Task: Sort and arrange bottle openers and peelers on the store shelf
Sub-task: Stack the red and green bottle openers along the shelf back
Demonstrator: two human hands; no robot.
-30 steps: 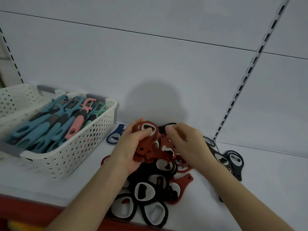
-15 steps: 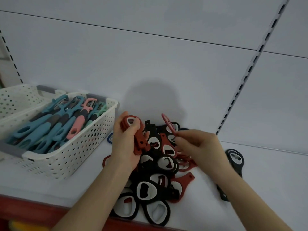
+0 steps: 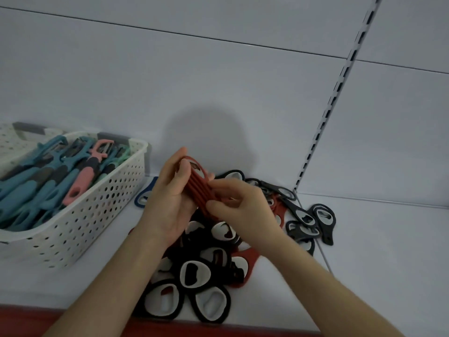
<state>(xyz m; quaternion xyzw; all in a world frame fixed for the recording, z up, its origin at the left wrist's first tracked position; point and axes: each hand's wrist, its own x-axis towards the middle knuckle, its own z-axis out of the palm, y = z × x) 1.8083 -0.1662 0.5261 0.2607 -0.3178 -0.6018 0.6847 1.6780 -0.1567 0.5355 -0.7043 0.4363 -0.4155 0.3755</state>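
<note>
While loose bottle openers point(image 3: 194, 273) lie piled at the front of the shelf point(image 3: 388, 263), the left hand point(image 3: 167, 200) curls round a stack of red openers point(image 3: 198, 190) above them. The right hand point(image 3: 243, 207) pinches the stack's edge; peelers point(image 3: 36, 188) fill the basket point(image 3: 97, 215) at left.

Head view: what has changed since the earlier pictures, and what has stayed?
The right hand carried its single red opener leftwards onto the stack of red oval bottle openers that the left hand grips; its fingers now pinch that stack. The white perforated plastic basket of peelers and the pile of black bottle openers stayed put.
</note>
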